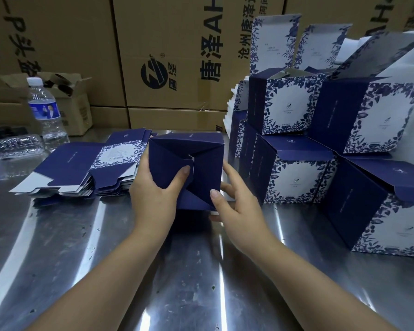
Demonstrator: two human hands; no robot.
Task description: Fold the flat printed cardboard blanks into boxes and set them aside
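A dark blue box [201,149] stands in the middle of the steel table [191,271], its folded bottom flaps facing me. My left hand [153,197] grips its left side, thumb pressed on the centre flaps. My right hand [237,206] holds the lower right corner, thumb on the bottom flap, fingers behind the box. A pile of flat blue-and-white printed blanks [81,170] lies just to the left. Several folded boxes [320,139] with open lids are stacked to the right.
A clear water bottle [47,111] and a flattened plastic bottle [14,144] lie at the far left. Large brown shipping cartons [167,56] wall off the back. A small open carton [65,91] sits behind the bottle.
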